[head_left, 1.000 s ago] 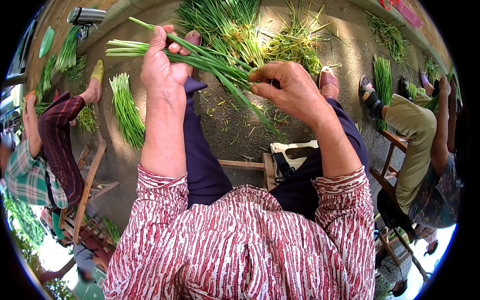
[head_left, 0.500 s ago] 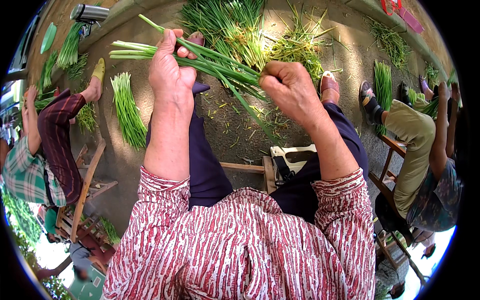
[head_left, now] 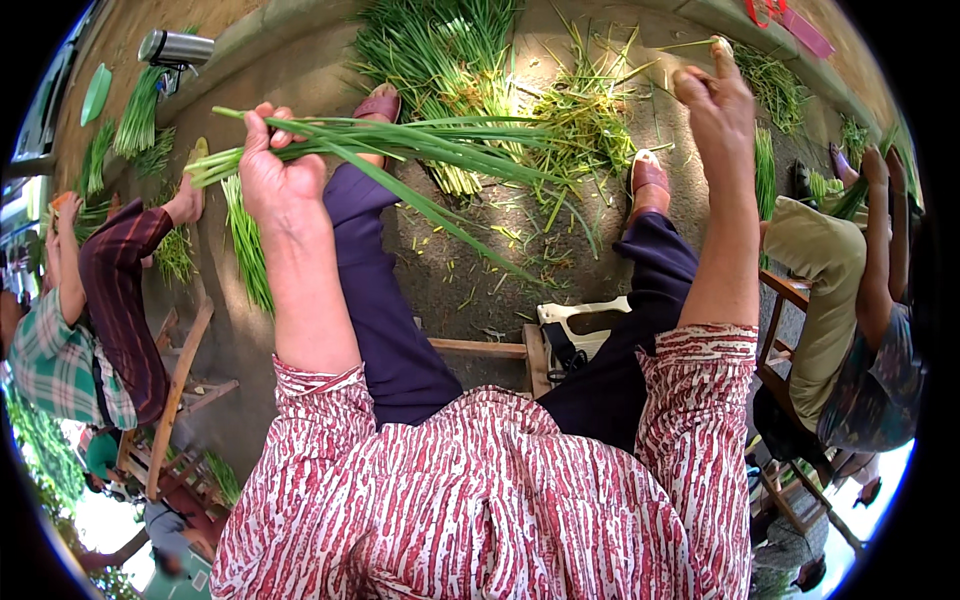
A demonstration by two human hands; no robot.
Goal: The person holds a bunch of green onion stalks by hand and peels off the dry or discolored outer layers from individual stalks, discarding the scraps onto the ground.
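Note:
My left hand (head_left: 285,175) is closed round a small bunch of long green chives (head_left: 430,140). Their pale stem ends stick out to the left, and the leaves fan out to the right, one drooping toward my knees. Well apart from the bunch, my right hand (head_left: 718,105) is raised at the upper right. Its fingertips pinch a thin yellowish chive leaf (head_left: 685,44) that points left. Beyond the bunch lies a big heap of green chives (head_left: 440,60) on the ground. To its right is a loose pile of yellowed leaves (head_left: 590,110).
A tidy chive bundle (head_left: 248,245) lies left of my leg. Scraps litter the ground between my feet. A cream plastic stool (head_left: 585,325) is by my right thigh. A steel flask (head_left: 175,47) stands far left. Co-workers sit at both sides, one in a plaid shirt (head_left: 65,350).
My right hand has pulled away from the bunch, up and to the right, with a thin leaf in its fingertips. My left hand has shifted left and slightly down with the chives.

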